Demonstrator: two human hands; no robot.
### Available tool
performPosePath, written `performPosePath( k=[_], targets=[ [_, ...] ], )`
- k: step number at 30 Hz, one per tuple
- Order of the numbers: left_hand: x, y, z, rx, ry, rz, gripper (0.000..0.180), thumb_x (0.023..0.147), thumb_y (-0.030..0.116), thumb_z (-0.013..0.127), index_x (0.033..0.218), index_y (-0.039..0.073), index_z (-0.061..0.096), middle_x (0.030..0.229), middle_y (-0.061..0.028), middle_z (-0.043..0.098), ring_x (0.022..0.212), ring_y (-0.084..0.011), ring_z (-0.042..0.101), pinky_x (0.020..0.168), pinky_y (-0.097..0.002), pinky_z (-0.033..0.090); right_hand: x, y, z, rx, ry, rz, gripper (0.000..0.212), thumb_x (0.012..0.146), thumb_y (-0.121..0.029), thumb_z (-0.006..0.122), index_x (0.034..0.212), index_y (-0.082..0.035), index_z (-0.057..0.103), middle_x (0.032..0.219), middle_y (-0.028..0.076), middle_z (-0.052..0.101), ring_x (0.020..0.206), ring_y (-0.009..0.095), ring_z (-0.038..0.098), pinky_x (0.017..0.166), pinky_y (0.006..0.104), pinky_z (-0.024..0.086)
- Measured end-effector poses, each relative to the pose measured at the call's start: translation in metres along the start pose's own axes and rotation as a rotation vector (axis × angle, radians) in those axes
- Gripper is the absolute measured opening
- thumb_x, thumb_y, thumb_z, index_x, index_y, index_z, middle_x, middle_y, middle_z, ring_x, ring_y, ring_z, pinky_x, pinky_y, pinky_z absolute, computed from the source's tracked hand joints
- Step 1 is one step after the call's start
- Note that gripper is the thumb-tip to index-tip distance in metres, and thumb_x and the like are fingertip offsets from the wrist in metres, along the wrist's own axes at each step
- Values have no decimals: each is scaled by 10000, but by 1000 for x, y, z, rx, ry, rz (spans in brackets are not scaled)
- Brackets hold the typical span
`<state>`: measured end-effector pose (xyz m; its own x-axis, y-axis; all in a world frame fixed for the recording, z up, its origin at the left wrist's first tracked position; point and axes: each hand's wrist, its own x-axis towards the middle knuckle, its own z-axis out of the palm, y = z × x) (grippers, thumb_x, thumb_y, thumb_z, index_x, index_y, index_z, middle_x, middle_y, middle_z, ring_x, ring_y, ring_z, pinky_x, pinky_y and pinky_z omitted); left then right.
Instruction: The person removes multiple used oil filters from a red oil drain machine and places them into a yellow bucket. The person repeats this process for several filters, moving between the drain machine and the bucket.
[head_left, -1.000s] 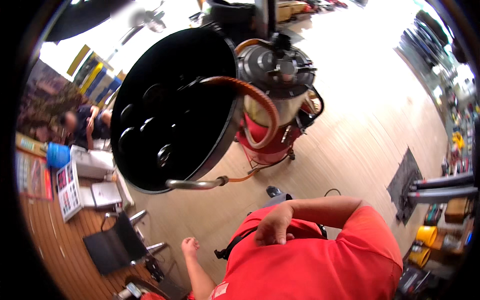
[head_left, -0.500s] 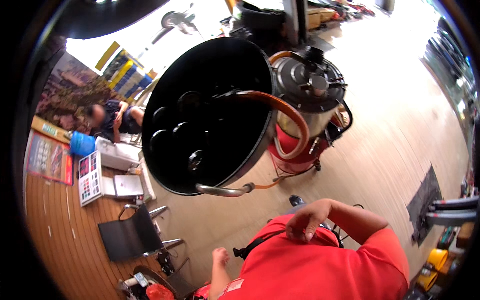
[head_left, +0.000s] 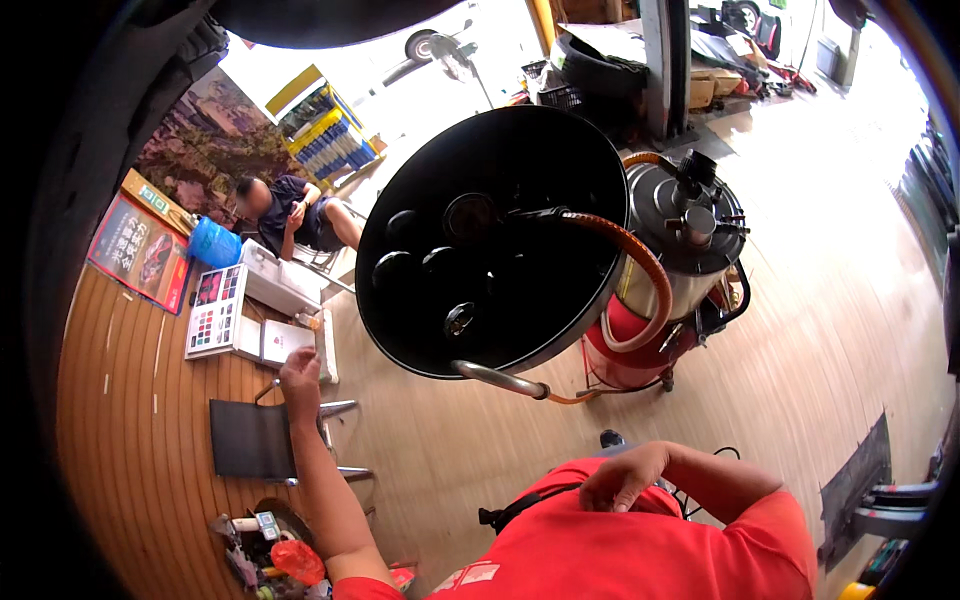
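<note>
black pan [head_left: 550, 312]: tilted toward the viewer in the middle of the scene, beyond both hands and well apart from the right one
pan edge: the round rim curves above the floor; a silver bent handle [head_left: 498, 379] sticks out along its near side
machine: a red tank [head_left: 628, 357] stands just right of the pan, its orange hose [head_left: 656, 285] looping past the right rim
floor [head_left: 780, 350]: pale boards run from the machine to the dark mat [head_left: 856, 490] at the right, and also between the pan and the black chair [head_left: 250, 438] at the left
top edge: a dark shape [head_left: 345, 18] is cut off there; i cannot tell what it is
pan inside: deep black; the round forms in it are hard to make out
near side: the red shirt [head_left: 640, 550] hides most of the legs; one dark shoe [head_left: 611, 438] shows
seated person [head_left: 295, 212]: at the far left, too small to read the fingers
left hand [head_left: 300, 375]: raised, seen near the chair, fingers bent; i cannot tell if the tips press together, and nothing shows held
right hand [head_left: 622, 478]: in front of the shirt, fingers loosely bent, thumb apart, gripping nothing visible; contact with the cloth is unclear
</note>
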<state>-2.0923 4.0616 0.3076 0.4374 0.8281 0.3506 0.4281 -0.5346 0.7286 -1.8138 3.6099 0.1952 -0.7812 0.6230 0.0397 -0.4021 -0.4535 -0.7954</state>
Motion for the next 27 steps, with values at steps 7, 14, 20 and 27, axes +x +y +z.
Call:
performPosePath(
  k=[7, 14, 20, 27],
  targets=[
    [72, 78, 26, 245, -93, 184, 95, 794, 59, 655, 862, -6, 645, 856, -104, 656, 805, -201, 628, 756, -301, 487, -3, 12, 7, 18, 74, -68, 543, 774, -345, 754, 1105, -6, 489, 876, -13, 514, 797, 85, 482, 682, 230, 425],
    [125, 146, 74, 360, -419, 577, 182, 736, 54, 689, 907, -7, 670, 918, -137, 668, 854, -255, 647, 790, -321, 489, -5, 13, 19, 18, 120, -95, 522, 790, -323, 745, 1121, -6, 496, 901, -19, 513, 802, 85, 470, 702, 226, 411],
    [142, 166, 116, 297, -645, 630, 441, 656, 68, 736, 1086, 29, 647, 1001, -150, 663, 958, -282, 626, 897, -340, 463, -11, 20, 31, -7, 225, -190, 519, 814, -298, 726, 1156, 13, 489, 934, -7, 531, 821, 100, 478, 730, 240, 419],
    [155, 172, 132, 447, -646, 614, 602, 632, 123, 751, 1204, 61, 575, 1127, -158, 622, 1058, -294, 586, 957, -353, 435, -56, -48, 58, -491, 589, -174, 350, 822, -198, 720, 1056, 13, 567, 847, 28, 598, 725, 112, 549, 651, 268, 458]
  ],
)
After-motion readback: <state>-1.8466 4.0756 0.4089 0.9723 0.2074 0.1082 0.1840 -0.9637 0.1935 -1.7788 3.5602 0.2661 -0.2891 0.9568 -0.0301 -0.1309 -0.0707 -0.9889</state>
